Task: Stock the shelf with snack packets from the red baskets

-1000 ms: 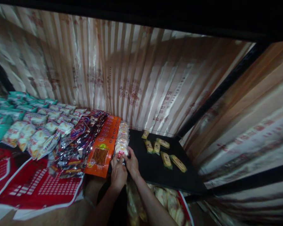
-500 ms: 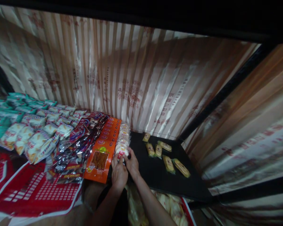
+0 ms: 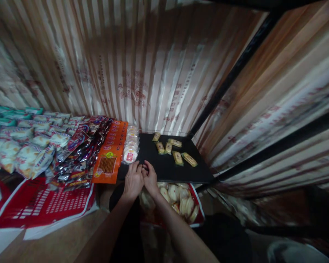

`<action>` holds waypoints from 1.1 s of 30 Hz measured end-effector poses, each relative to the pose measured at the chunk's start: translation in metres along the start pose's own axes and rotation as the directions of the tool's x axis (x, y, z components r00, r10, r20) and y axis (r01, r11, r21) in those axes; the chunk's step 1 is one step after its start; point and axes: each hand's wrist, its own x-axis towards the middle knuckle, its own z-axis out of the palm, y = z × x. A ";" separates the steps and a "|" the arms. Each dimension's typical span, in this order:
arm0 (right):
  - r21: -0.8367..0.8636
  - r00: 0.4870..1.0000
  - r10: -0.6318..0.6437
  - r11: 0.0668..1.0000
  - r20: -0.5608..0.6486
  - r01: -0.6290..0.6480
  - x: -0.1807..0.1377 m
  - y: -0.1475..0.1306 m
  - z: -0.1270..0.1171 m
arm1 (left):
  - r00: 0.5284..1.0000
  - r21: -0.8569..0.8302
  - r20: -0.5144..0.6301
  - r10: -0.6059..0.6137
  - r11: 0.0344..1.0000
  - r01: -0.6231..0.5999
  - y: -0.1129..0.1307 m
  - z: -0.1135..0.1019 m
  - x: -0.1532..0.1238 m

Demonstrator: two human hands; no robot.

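Note:
My left hand [image 3: 133, 180] is at the front edge of a black shelf [image 3: 150, 160], fingers curled and pressed together. Against it, my right hand [image 3: 150, 179] is closed too, its fingertips meeting the left's. No package shows in either hand. Just beyond my left fingertips lies a row of round white crackers in clear wrappers [image 3: 131, 148], the front one with a red label. Left of this row lies an orange packet [image 3: 106, 164] with brown sticks in its window. Several small yellow wrapped cakes [image 3: 178, 157] lie loose on the shelf to the right.
Left are dark shiny packets [image 3: 79, 157], white snack bags [image 3: 30, 157] and green bags [image 3: 13, 115]. Red baskets [image 3: 41, 204] stand in front of the shelf. Below my right arm is a basket of pale wrapped food [image 3: 181, 199]. Black posts [image 3: 235, 65] and a printed curtain [image 3: 159, 84] enclose the back.
Both hands have drawn back from the front of the white cracker row to the shelf edge and come together. The view has turned right and down, showing more of the lower basket.

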 end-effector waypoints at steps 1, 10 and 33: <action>0.006 1.000 0.005 1.000 -0.012 -0.005 -0.009 0.001 -0.009 | 0.996 -0.011 0.060 0.059 0.998 -0.058 0.005 -0.001 -0.006; -0.409 0.987 0.161 0.900 -0.017 -0.154 -0.084 0.053 -0.091 | 0.844 -0.002 0.533 -0.063 0.997 0.076 0.045 0.046 -0.086; -0.804 0.912 0.261 0.585 0.316 0.111 -0.034 0.040 -0.057 | 0.735 -0.153 0.573 -0.364 0.833 0.532 0.043 0.064 -0.071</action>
